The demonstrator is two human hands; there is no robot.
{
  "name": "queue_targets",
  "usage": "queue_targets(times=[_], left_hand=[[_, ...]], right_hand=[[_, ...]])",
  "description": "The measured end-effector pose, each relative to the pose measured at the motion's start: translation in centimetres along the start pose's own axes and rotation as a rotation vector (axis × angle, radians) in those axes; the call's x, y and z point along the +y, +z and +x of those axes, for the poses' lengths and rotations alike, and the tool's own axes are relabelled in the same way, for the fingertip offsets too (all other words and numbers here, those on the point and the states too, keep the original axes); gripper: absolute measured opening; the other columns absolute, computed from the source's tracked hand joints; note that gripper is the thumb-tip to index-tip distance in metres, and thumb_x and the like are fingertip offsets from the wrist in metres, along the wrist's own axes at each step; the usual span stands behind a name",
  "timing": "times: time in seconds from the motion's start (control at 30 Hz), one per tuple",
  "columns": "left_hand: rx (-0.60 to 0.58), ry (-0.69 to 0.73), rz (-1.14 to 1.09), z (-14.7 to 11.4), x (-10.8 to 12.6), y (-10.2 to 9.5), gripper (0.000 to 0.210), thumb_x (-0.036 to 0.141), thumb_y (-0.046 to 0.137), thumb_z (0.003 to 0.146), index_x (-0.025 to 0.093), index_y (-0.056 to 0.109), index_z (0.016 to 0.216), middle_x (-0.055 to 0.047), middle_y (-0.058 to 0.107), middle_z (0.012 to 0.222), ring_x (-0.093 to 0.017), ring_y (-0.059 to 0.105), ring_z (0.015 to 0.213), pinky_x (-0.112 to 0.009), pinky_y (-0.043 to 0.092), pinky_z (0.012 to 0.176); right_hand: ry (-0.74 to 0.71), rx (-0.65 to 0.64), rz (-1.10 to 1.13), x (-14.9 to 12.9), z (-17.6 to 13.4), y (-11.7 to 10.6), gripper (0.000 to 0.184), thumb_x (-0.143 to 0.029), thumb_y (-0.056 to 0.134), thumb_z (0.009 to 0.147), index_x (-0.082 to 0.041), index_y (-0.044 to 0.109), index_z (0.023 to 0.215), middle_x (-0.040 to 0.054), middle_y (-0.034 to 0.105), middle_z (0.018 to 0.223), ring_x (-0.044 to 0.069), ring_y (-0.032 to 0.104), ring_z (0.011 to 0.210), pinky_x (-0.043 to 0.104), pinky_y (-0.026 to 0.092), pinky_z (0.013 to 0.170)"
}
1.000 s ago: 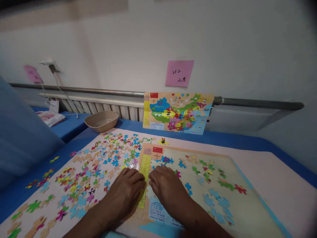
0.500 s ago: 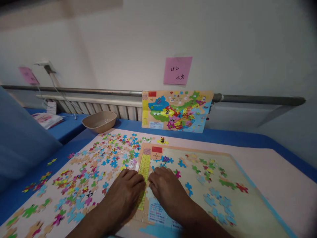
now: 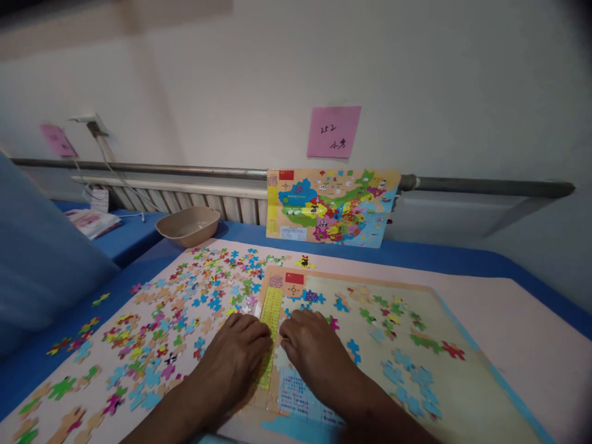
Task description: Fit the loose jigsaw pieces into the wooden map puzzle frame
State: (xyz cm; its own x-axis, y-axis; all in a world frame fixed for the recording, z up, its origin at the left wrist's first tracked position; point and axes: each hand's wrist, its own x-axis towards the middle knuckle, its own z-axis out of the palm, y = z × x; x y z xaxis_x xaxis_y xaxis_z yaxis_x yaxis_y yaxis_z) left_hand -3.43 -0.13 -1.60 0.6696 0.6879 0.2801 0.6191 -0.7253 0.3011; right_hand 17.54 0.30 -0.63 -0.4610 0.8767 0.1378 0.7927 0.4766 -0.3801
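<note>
Head view: left hand (image 3: 235, 357) and right hand (image 3: 311, 348) are laid flat, fingers loose, nothing gripped, on puzzle board (image 3: 462, 394) beside yellow strip (image 3: 269, 320).

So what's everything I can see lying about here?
puzzle board: one, pale with a tan rim, on the mat under both hands, partly filled
yellow strip: one, along the board's left edge
loose pieces: many, mixed colours, spread on the mat left of the board
mat: one, pale pink, on the blue table
table: one, blue
map picture: one, multicoloured, propped against the rail
bowl: one, tan, far left on the table
pink notes: two, on the wall
rail: one, grey, along the wall
booklet: one, far left
left hand: flat at the board's left edge
right hand: flat on the board
</note>
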Motion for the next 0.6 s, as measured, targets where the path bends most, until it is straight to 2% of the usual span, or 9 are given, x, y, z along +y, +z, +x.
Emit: queue_targets(times=[0.17,0.27,0.37,0.47,0.5,0.53,0.6], left_hand=[[0.056,-0.021,-0.03,0.0,0.0,-0.5,0.016,0.013,0.051,0.1,0.021,0.064,0.105,-0.004,0.068,0.111,-0.022,0.056,0.1,-0.042,0.041,0.088],[0.022,-0.013,-0.019,-0.1,0.1,-0.8,0.017,0.012,0.053,0.098,0.022,0.065,0.104,-0.003,0.068,0.109,-0.022,0.057,0.098,-0.043,0.04,0.088],[0.051,-0.013,-0.016,-0.2,0.2,-1.2,0.018,0.012,0.051,0.099,0.022,0.065,0.104,-0.003,0.068,0.104,-0.022,0.056,0.095,-0.043,0.041,0.085],[0.228,-0.012,0.022,-0.2,0.1,-1.8,0.016,0.015,0.048,0.1,0.02,0.064,0.1,-0.006,0.067,0.1,-0.023,0.056,0.093,-0.042,0.041,0.082],[0.287,-0.005,0.049,-0.3,0.0,-2.1,0.016,0.015,0.048,0.1,0.019,0.063,0.099,-0.007,0.067,0.1,-0.023,0.055,0.092,-0.042,0.042,0.081],[0.339,0.004,0.08,-0.3,-0.1,-2.2,0.015,0.014,0.048,0.1,0.019,0.062,0.097,-0.007,0.067,0.098,-0.023,0.055,0.091,-0.042,0.042,0.081],[0.413,0.016,0.139,-0.4,-0.4,-2.5,0.014,0.012,0.05,0.099,0.019,0.061,0.095,-0.006,0.067,0.095,-0.022,0.055,0.089,-0.041,0.042,0.08]], right_hand=[[-0.001,-0.005,-0.02,0.0,0.1,0.0,0.016,-0.014,0.065,0.097,-0.018,0.062,0.083,0.0025,0.063,0.09,0.021,0.054,0.088,0.035,0.034,0.079],[-0.007,-0.005,-0.02,0.2,0.2,-0.4,0.016,-0.014,0.066,0.096,-0.018,0.062,0.082,0.0022,0.063,0.089,0.021,0.055,0.087,0.036,0.034,0.079],[-0.056,0.1,0.0,-0.3,0.2,-1.3,0.015,-0.014,0.066,0.097,-0.018,0.062,0.084,0.0031,0.063,0.087,0.022,0.055,0.087,0.037,0.036,0.08],[-0.266,0.219,0.083,-3.0,-0.6,-2.4,0.015,-0.018,0.058,0.102,-0.017,0.063,0.088,0.006,0.064,0.088,0.023,0.055,0.086,0.04,0.041,0.082],[-0.425,0.191,0.141,-4.4,-1.1,-2.6,0.018,-0.017,0.052,0.104,-0.016,0.064,0.091,0.0077,0.064,0.089,0.024,0.057,0.087,0.041,0.044,0.082],[-0.518,0.159,0.163,-5.9,-1.7,-2.7,0.018,-0.021,0.051,0.105,-0.017,0.065,0.095,0.0074,0.065,0.092,0.023,0.059,0.088,0.042,0.048,0.083],[-0.637,0.099,0.185,-9.2,-3.1,-2.7,0.016,-0.031,0.058,0.104,-0.017,0.066,0.107,0.0069,0.066,0.106,0.022,0.062,0.093,0.04,0.053,0.085]])
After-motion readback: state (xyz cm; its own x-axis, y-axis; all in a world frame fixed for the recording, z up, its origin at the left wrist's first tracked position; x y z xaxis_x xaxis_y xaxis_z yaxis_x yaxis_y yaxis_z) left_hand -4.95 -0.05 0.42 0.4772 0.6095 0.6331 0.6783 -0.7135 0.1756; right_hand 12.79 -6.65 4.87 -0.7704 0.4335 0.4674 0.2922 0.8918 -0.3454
